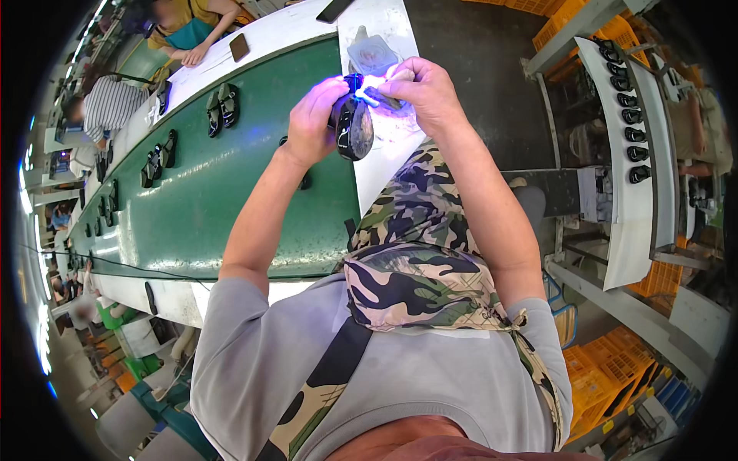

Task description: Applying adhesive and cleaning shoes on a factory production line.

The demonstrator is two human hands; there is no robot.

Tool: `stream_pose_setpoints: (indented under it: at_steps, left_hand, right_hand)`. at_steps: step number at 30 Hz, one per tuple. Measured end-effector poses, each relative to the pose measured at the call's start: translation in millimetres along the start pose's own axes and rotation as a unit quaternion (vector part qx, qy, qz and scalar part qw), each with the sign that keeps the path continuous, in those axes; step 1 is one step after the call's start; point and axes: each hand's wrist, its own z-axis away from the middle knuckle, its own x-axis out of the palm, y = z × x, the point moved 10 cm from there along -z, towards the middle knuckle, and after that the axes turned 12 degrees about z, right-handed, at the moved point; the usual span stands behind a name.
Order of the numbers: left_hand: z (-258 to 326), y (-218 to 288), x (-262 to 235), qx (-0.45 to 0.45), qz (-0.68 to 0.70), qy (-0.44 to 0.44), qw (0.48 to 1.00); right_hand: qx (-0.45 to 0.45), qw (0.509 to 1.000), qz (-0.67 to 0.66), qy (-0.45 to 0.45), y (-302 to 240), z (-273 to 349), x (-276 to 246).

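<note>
My left hand (310, 127) is closed around a glossy black shoe (356, 132), held up over the white ledge with its sole end toward me. My right hand (432, 94) pinches a small pale piece, perhaps cloth, against the shoe's far end; glare hides what it is exactly. A bright violet-blue light (369, 92) shines between the two hands and washes out the contact. Just beyond them, a translucent greyish dish or bag (372, 52) lies on the white ledge (392, 23).
A green conveyor belt (254, 184) at left carries pairs of black shoes (223, 109). A phone (240, 48) lies on the far ledge near a co-worker's hands (196, 54). Several black shoes line a white shelf (626, 223) at right. Orange crates (611, 369) stand lower right.
</note>
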Motion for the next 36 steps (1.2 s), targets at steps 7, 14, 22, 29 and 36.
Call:
stream_pose_setpoints:
  at_steps: [7, 14, 22, 29, 36]
  left_hand:
    - [1.9, -18.8, 17.7, -0.076, -0.013, -0.047, 0.996]
    - [11.4, -39.3, 34.0, -0.165, 0.003, -0.124, 0.979]
    - [50.1, -63.6, 60.3, -0.352, 0.198, -0.259, 0.877]
    - [85.3, -72.1, 72.1, -0.455, 0.405, -0.23, 0.759]
    - [92.2, -63.3, 74.3, -0.534, 0.524, -0.148, 0.646]
  right_hand:
    - [-0.04, 0.997, 0.069, 0.015, -24.7, 6.5, -9.8]
    - [-0.073, 0.993, 0.094, 0.025, -35.6, 5.7, -15.1]
    - [-0.1, 0.983, 0.152, 0.037, -28.0, -7.1, -21.6]
    - [-0.126, 0.968, 0.21, 0.056, -22.5, -11.6, -18.7]
    - [-0.126, 0.967, 0.217, 0.045, -17.6, -6.7, -10.8]
